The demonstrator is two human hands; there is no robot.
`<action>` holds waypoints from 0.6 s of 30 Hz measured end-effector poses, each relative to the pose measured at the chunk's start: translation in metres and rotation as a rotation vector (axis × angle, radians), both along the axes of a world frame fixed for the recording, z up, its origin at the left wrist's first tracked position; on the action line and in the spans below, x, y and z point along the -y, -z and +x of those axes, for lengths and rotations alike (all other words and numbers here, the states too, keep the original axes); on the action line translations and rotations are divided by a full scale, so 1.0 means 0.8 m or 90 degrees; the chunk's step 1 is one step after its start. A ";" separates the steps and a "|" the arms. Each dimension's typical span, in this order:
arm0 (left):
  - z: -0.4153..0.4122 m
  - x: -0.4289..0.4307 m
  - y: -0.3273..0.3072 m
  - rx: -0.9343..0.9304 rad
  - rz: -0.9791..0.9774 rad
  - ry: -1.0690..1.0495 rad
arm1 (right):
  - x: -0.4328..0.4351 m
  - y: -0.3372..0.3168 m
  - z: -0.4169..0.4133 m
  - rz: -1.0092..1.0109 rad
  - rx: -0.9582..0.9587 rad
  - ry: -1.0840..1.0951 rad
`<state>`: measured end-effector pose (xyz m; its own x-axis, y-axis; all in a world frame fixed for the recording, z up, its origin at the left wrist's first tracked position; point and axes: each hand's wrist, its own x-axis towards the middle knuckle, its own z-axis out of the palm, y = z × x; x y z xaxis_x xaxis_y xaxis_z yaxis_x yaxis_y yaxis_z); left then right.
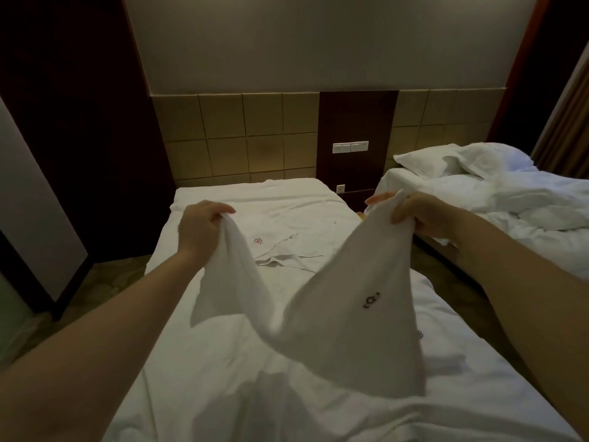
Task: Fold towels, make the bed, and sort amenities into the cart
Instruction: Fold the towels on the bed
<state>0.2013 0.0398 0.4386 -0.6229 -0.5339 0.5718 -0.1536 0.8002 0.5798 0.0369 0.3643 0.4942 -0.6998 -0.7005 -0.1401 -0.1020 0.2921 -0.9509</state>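
Note:
A white towel (334,311) with a small dark embroidered mark hangs in the air over the near bed (197,378). My left hand (200,228) grips one upper corner of it. My right hand (420,215) pinches the other upper corner, farther right. The cloth sags in a deep V between the two hands, and its lower edge hangs close above the white sheet. Further up the bed lies another white cloth (283,250) with a red embroidered mark, flat and slightly creased.
A second bed (510,212) at the right has a rumpled duvet and a pillow (446,161). A narrow gap separates the two beds. A tiled headboard wall with a switch panel (350,147) is behind. Dark wooden panels (79,122) stand at the left.

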 end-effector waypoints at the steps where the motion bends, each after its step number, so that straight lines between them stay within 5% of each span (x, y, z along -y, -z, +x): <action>1: 0.000 -0.011 -0.005 -0.021 -0.019 0.019 | 0.003 0.003 0.001 0.026 -0.039 0.009; 4: -0.005 -0.049 -0.028 -0.070 -0.052 0.087 | 0.023 0.012 0.012 0.080 -0.276 0.049; 9: -0.004 -0.095 -0.058 -0.089 -0.069 0.233 | 0.071 0.002 0.044 -0.087 -0.663 0.019; 18: 0.010 -0.117 -0.056 -0.034 -0.121 0.356 | 0.118 0.018 0.073 -0.057 -0.595 -0.101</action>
